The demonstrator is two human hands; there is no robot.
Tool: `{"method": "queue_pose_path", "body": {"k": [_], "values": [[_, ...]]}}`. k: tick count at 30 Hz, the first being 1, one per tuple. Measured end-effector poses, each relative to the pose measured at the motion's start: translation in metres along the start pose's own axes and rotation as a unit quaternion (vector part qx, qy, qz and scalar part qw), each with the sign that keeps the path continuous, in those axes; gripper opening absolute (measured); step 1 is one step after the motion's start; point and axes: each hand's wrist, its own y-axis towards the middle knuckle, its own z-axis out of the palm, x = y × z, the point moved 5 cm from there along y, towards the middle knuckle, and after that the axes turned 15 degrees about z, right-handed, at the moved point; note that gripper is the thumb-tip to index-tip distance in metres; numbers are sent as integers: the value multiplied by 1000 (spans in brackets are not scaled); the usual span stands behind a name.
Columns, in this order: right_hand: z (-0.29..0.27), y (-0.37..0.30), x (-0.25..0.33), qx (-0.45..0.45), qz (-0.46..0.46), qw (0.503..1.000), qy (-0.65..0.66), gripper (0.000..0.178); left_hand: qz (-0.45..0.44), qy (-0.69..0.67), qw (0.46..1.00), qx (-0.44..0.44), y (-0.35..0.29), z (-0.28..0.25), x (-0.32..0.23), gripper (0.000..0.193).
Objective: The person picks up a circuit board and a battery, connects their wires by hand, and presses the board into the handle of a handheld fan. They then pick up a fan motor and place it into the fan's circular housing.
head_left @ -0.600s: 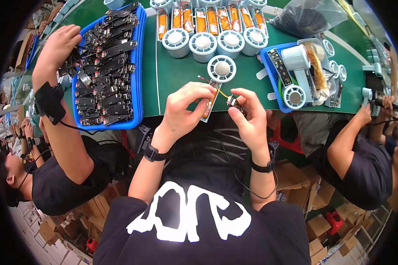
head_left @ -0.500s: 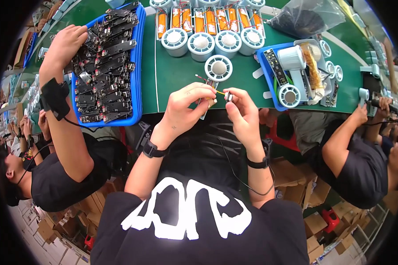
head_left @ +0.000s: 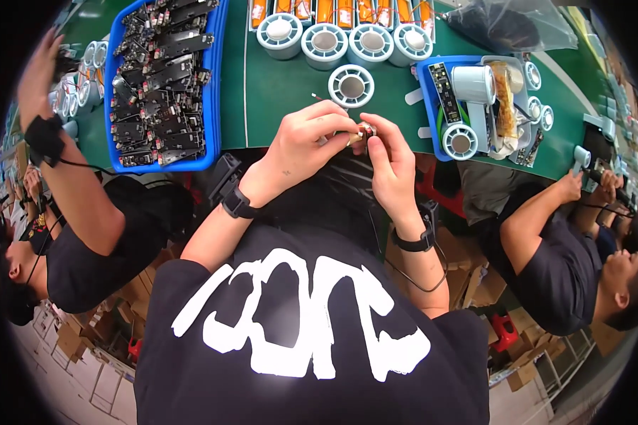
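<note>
My left hand point(head_left: 301, 145) and my right hand point(head_left: 390, 163) meet fingertip to fingertip just past the table's near edge, both closed in a pinch. The left fingers hold a small pale wire plug point(head_left: 355, 139). Between the right thumb and forefinger sits a small part with a silver face point(head_left: 368, 130); its exact kind is too small to make out, and the fingers cover much of it. Directly beyond my hands stands a light-blue round fan housing point(head_left: 351, 86) with a spoked rim and grey centre. A short wire end sticks out at its left.
On the left, a blue tray point(head_left: 215, 106) is heaped with black circuit boards point(head_left: 170, 71). Light-blue fan units point(head_left: 324, 44) with orange batteries line the back. A blue bin point(head_left: 432, 106) of parts and a plastic bag point(head_left: 510, 28) lie right. People work on both sides.
My hands have come together, and the yellow wire that ran between them is now hidden. The view has shifted slightly. The left co-worker's hand has moved off the board tray.
</note>
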Motion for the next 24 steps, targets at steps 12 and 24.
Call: {"method": "queue_pose_path", "body": {"k": [12,24], "values": [[-5,-1,-5,4,-27,1000,-14,31,68,72,995,-9,4,0,0,21],[-4,2,-6,-58,-130,990,-2,31,94,127,987,25,4,-1,-2,20]]}}
